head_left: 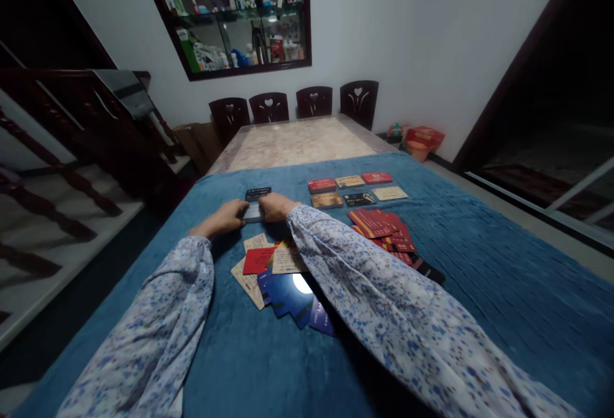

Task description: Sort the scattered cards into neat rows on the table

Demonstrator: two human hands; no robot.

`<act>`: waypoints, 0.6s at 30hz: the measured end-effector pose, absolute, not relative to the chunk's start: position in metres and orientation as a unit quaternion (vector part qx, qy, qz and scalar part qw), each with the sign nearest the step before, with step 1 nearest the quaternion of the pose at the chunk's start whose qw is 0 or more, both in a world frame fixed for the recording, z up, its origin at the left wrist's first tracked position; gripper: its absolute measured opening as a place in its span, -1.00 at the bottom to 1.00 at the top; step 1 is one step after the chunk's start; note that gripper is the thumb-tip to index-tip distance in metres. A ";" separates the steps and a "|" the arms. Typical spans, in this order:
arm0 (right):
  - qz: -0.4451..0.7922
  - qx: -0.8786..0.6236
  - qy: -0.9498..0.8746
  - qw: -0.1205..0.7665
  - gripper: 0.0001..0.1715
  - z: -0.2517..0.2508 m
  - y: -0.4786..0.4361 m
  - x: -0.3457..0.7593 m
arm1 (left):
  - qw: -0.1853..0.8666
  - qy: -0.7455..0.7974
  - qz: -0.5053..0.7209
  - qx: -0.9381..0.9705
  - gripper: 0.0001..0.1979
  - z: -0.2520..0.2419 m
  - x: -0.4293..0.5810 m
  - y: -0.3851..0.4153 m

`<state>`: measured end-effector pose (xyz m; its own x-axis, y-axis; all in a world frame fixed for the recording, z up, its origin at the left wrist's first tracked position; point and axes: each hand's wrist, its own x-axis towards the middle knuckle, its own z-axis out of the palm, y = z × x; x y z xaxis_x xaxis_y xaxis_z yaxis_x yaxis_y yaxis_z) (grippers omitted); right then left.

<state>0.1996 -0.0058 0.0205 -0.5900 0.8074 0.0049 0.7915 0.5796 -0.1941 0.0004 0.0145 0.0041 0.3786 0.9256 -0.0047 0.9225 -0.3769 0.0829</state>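
Note:
Both my arms, in flowered sleeves, reach out over a blue cloth (480, 290) on the table. My left hand (225, 218) and my right hand (275, 206) meet over a pale grey card (252, 213) and both pinch it at its edges. A dark blue card (258, 193) lies flat just beyond them. Under my forearms lies a loose heap of cards (275, 277) in beige, red and blue. To the right is a fanned pile of red cards (386, 232).
Two short rows of cards (357, 190) lie laid out beyond the red pile. Past the cloth shows the bare marble tabletop (297, 143), with several dark chairs (314, 100) at its far end. A wooden stair rail (71, 149) runs along the left.

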 end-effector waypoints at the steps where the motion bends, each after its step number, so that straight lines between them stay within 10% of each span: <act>1: 0.084 -0.450 -0.888 0.048 -0.59 0.021 -0.007 0.200 | 0.034 0.558 0.028 0.829 -0.44 0.002 0.000 0.016; 18: 0.019 -0.459 -0.886 0.059 -0.48 0.037 -0.018 0.241 | -0.003 0.510 0.146 0.847 -0.46 0.010 0.009 -0.016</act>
